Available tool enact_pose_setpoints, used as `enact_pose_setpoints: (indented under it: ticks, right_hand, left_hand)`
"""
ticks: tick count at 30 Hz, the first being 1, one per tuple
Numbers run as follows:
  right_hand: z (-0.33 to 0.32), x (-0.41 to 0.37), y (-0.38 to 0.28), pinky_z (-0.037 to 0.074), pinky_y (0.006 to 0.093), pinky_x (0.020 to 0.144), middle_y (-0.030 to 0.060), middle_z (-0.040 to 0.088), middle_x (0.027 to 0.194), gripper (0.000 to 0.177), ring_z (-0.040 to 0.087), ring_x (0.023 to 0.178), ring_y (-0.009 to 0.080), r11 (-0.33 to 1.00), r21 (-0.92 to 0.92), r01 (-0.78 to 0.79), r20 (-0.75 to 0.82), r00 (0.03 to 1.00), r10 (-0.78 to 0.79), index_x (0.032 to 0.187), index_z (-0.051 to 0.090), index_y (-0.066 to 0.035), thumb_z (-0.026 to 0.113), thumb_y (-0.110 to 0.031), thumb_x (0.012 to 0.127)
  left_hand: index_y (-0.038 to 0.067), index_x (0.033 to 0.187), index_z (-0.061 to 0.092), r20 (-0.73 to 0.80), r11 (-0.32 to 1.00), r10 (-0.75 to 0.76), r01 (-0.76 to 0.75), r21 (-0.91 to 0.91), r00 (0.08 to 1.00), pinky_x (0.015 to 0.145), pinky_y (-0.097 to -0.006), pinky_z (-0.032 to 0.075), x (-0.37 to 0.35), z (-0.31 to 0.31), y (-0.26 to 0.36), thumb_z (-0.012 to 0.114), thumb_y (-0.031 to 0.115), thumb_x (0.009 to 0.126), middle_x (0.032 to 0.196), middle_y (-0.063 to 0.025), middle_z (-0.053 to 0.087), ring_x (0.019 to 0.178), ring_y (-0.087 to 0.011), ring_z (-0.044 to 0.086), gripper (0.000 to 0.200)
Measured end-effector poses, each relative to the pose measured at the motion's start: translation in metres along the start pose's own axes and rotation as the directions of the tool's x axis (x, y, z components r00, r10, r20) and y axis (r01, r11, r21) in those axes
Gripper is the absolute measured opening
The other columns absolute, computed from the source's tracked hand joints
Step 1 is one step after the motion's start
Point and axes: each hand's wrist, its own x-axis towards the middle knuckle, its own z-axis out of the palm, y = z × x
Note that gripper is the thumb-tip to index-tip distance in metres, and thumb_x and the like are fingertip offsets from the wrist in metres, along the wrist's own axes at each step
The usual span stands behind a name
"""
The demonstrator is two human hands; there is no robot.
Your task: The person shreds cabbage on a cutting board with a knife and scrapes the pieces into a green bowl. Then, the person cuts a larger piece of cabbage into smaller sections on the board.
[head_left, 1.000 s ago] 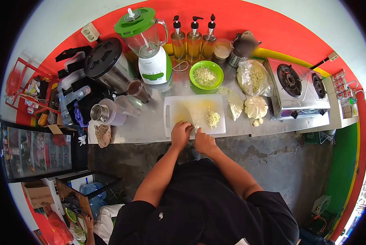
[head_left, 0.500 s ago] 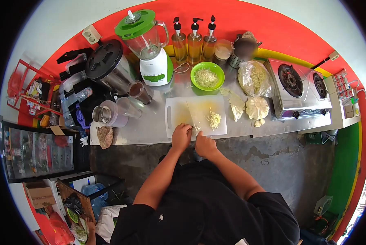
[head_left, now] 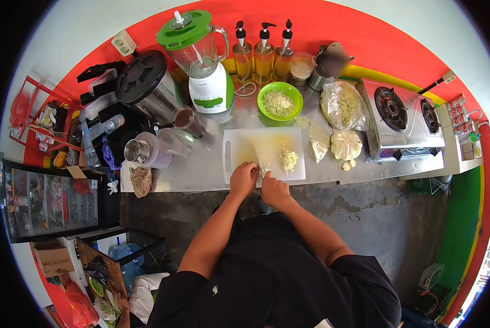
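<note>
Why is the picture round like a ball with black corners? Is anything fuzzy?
Head view: a fisheye lens bends everything, so the steel counter curves and the corners go black. Head view: light is bright and even, with pale glare on the stove. Head view: the left hand, right hand and knife are small but sharp; only the dark kettle looks fuzzy.

A small food-stall kitchen is shown, built along a steel counter [head_left: 201, 172] against a red-painted wall. A white cutting board [head_left: 236, 147] is laid at the counter's front edge, with a knife [head_left: 257, 156] and shredded vegetable [head_left: 287, 160] upon it. Behind the board a green-lidded blender [head_left: 204, 60], three pump bottles [head_left: 264, 52] and a green bowl [head_left: 279, 101] of shreds are ranged. A two-burner gas stove [head_left: 401, 117] is set right of the board. A black-lidded metal pot [head_left: 143, 82] is kept left of it.
</note>
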Motion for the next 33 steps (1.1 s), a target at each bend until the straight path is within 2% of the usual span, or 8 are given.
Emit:
enact_pose_setpoints:
  ticks: [4, 10, 16, 22, 25, 29, 31, 33]
  right_hand:
    - [-0.005, -0.005, -0.007, 0.056, 0.0509, 0.083, 0.0282, 0.07, 0.097, 0.039, 0.071, 0.094, 0.0436, 0.999, -0.024, -0.039, 0.043, 0.998, 0.04, 0.111, 0.046, 0.006, 0.062, -0.021, 0.089]
    - [0.001, -0.001, -0.002, 0.056, 0.0513, 0.083, 0.0281, 0.07, 0.098, 0.039, 0.071, 0.094, 0.0436, 1.0, -0.021, -0.014, 0.028, 1.0, 0.015, 0.112, 0.046, 0.007, 0.06, -0.022, 0.09]
    - [-0.003, -0.008, -0.01, 0.058, 0.0474, 0.081, 0.0255, 0.072, 0.095, 0.033, 0.073, 0.09, 0.0396, 0.998, -0.065, -0.027, 0.04, 0.999, 0.03, 0.113, 0.047, 0.007, 0.055, -0.015, 0.09]
    - [-0.003, 0.0, -0.006, 0.057, 0.0504, 0.081, 0.0275, 0.07, 0.098, 0.038, 0.071, 0.092, 0.0429, 0.999, -0.033, 0.002, 0.03, 1.0, -0.001, 0.113, 0.045, 0.007, 0.059, -0.021, 0.09]
    - [-0.002, -0.004, -0.009, 0.058, 0.0469, 0.081, 0.0267, 0.071, 0.099, 0.037, 0.072, 0.094, 0.0395, 0.998, -0.055, -0.03, 0.075, 0.997, 0.034, 0.116, 0.047, 0.007, 0.057, -0.017, 0.09]
    - [0.002, 0.002, -0.002, 0.056, 0.0506, 0.084, 0.028, 0.07, 0.099, 0.042, 0.07, 0.094, 0.0441, 0.999, -0.02, -0.026, 0.037, 0.999, 0.026, 0.115, 0.045, 0.007, 0.06, -0.024, 0.091]
    - [-0.002, 0.0, -0.003, 0.056, 0.0509, 0.084, 0.0282, 0.07, 0.099, 0.043, 0.07, 0.095, 0.0446, 1.0, -0.011, -0.007, 0.021, 1.0, 0.007, 0.116, 0.045, 0.008, 0.06, -0.024, 0.091]
    - [-0.007, -0.004, -0.005, 0.056, 0.0506, 0.083, 0.028, 0.07, 0.098, 0.046, 0.07, 0.094, 0.0444, 0.999, -0.028, -0.023, 0.052, 0.998, 0.024, 0.118, 0.044, 0.008, 0.062, -0.025, 0.091]
  left_hand:
    - [0.005, 0.09, 0.068, 0.046, 0.999, -0.033, 0.034, -0.015, 0.998, 0.07, -0.0362, 0.052, 0.005, -0.005, -0.001, 0.072, 0.008, 0.082, 0.085, -0.0093, 0.067, 0.077, -0.0253, 0.067, 0.009]
    - [0.005, 0.088, 0.07, 0.134, 0.996, -0.063, 0.071, -0.061, 0.989, 0.069, -0.0348, 0.053, 0.01, -0.012, 0.0, 0.073, 0.01, 0.082, 0.086, -0.009, 0.069, 0.075, -0.0226, 0.068, 0.008]
    - [0.006, 0.088, 0.071, 0.055, 0.996, -0.084, 0.083, 0.016, 0.995, 0.068, -0.0359, 0.053, 0.009, -0.005, -0.002, 0.073, 0.011, 0.082, 0.086, -0.0078, 0.071, 0.075, -0.023, 0.069, 0.008]
    - [0.009, 0.086, 0.072, 0.106, 0.993, -0.118, 0.114, 0.041, 0.987, 0.069, -0.0379, 0.053, 0.011, -0.012, 0.004, 0.072, 0.013, 0.082, 0.086, -0.0074, 0.071, 0.077, -0.0248, 0.069, 0.005]
    - [0.01, 0.087, 0.072, 0.023, 0.99, -0.114, 0.112, 0.09, 0.993, 0.07, -0.0381, 0.053, 0.01, -0.005, 0.002, 0.072, 0.013, 0.082, 0.086, -0.0078, 0.072, 0.079, -0.0255, 0.07, 0.006]
    - [0.011, 0.088, 0.073, 0.062, 0.996, -0.085, 0.082, 0.048, 0.994, 0.071, -0.0385, 0.053, 0.012, -0.009, 0.005, 0.072, 0.013, 0.082, 0.087, -0.0068, 0.073, 0.081, -0.026, 0.07, 0.006]
    - [0.012, 0.088, 0.073, 0.133, 0.963, -0.263, 0.252, 0.094, 0.955, 0.071, -0.0387, 0.054, 0.018, -0.012, 0.011, 0.073, 0.014, 0.082, 0.087, -0.0059, 0.074, 0.082, -0.0261, 0.071, 0.007]
    - [0.012, 0.088, 0.073, 0.12, 0.96, -0.268, 0.256, 0.11, 0.956, 0.071, -0.0386, 0.054, 0.02, -0.009, 0.011, 0.074, 0.015, 0.082, 0.087, -0.0057, 0.074, 0.083, -0.0256, 0.071, 0.007]
